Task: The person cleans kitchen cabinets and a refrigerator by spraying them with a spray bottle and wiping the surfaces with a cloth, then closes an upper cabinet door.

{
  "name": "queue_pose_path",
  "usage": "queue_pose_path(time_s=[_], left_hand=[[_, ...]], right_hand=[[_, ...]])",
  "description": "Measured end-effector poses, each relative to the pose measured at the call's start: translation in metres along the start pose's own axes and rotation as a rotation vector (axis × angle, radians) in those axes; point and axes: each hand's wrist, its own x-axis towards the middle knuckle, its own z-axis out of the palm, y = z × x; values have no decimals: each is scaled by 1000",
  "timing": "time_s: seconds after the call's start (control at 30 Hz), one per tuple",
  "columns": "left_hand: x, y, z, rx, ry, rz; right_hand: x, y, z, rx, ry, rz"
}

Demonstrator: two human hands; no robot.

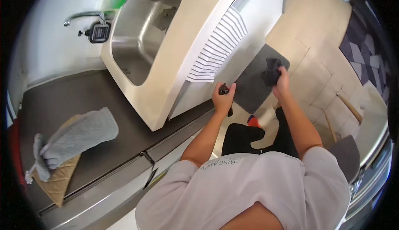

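Head view: the left hand [223, 101] grips a dark object [224, 89], unclear what; the right hand [282, 83] clutches a dark cloth [272, 74] above the mat [250, 84]. Loosely bunched, the cloth could slip if that grip slackens.

Home kitchen: steel sink [139, 43] with faucet [87, 14], oven mitt [81, 134] on dark bench [118, 124], striped towel [218, 47] on cabinet front.
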Motion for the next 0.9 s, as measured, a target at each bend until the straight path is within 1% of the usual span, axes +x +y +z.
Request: queue_pose_path(time_s=[0.1, 0.17, 0.23, 0.3, 0.33, 0.37, 0.4, 0.43, 0.47, 0.53, 0.57, 0.6, 0.63, 0.7, 0.73, 0.8, 0.83, 0.9], left_hand=[[12, -44, 11, -123, 1, -105], [14, -71, 23, -202, 20, -52], [14, -86, 33, -337, 23, -1], [14, -112, 42, -368, 40, 58], [13, -125, 46, -382, 47, 89], [17, -153, 51, -374, 12, 69], [11, -165, 47, -359, -37, 31], [5, -181, 44, -342, -89, -8], [3, -199, 43, -352, -159, -66], [-1, -229, 39, -201, -234, 32], [0, -241, 36, -128, -271, 89], [-2, -249, 32, -268, -350, -111], [0, -262, 27, -175, -367, -4], [8, -284, 20, 2, -394, 210], [9, -278, 19, -41, -432, 121], [9, -257, 20, -121, -498, -70], [10, -258, 23, -122, -495, 5], [13, -263, 28, -126, -479, 149]], right_hand=[[74, 20, 33, 81, -46, -311], [90, 10, 63, -1, -318, -474], [115, 7, 80, -516, -459, -1007], [171, 31, 83, -863, -337, -1351], [189, 47, 84, -779, -333, -1484], [200, 85, 96, -505, -286, -1540], [179, 112, 101, -406, -277, -1532], [181, 144, 85, -615, -284, -1719], [162, 190, 72, -707, -378, -1736], [123, 281, 47, -881, -583, -1750], [115, 304, 38, -886, -735, -2082], [112, 312, 28, -816, -863, -2115], [117, 310, 28, -833, -965, -2095], [130, 274, 36, -887, -1172, -2041], [138, 247, 47, -879, -1050, -1968], [151, 186, 75, -679, -660, -1738], [162, 156, 85, -600, -513, -1665], [186, 117, 94, -672, -315, -1788]])
